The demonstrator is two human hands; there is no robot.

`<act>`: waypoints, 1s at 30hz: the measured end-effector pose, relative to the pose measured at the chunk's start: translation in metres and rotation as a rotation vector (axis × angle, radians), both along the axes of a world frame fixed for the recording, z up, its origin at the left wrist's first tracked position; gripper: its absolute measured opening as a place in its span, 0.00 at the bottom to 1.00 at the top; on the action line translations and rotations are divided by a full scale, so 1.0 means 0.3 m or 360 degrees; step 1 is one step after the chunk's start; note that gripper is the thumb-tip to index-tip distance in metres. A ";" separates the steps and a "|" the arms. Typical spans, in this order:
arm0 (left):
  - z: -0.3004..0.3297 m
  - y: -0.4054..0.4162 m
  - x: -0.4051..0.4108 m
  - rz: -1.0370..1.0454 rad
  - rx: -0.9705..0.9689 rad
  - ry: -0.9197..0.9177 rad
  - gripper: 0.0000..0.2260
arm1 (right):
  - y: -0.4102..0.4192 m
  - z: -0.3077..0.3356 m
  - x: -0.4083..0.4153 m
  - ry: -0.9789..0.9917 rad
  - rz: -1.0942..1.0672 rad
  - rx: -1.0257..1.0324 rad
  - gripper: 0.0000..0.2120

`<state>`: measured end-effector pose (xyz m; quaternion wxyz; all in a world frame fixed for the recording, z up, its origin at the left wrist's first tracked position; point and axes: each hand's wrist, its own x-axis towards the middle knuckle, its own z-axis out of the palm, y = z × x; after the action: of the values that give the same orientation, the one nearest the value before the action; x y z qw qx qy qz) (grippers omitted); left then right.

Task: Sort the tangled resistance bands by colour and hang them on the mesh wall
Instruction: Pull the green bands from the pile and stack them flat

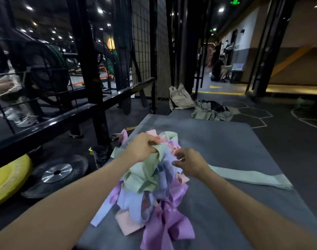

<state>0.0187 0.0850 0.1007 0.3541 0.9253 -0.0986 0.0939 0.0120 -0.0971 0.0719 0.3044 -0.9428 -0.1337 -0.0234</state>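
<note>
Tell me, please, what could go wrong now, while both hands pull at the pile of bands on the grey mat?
1. The left hand grips a green band wound into the pile; pulling hard may tighten the knots.
2. Bands hang over the left edge of the mat and could slide to the floor near the weight plates.
3. The separate green band may get mixed in again.

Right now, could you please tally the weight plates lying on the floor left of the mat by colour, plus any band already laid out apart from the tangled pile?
Yellow weight plate: 1
Black weight plate: 1
Green band laid apart from the pile: 1
Total: 3
</note>
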 end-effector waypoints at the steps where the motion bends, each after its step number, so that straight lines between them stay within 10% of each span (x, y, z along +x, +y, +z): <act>1: 0.028 -0.007 -0.012 0.0014 -0.0032 -0.0051 0.10 | 0.001 0.017 -0.006 -0.0014 -0.0009 0.0039 0.16; 9: 0.197 -0.089 -0.060 0.0086 -0.0321 -0.0218 0.06 | 0.007 0.153 -0.057 -0.0124 0.0111 0.0507 0.23; 18: 0.286 -0.273 -0.126 -0.0051 -0.0966 -0.0019 0.04 | -0.132 0.236 -0.144 -0.0235 0.0055 0.0973 0.05; 30: 0.027 -0.417 -0.201 -0.0372 -0.0593 0.0321 0.11 | -0.445 0.093 -0.292 -0.0189 -0.0407 0.0632 0.02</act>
<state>-0.0418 -0.0401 0.1088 0.5352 0.8309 -0.1502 -0.0239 -0.0756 -0.2307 0.0997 0.4699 -0.8708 -0.0238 -0.1429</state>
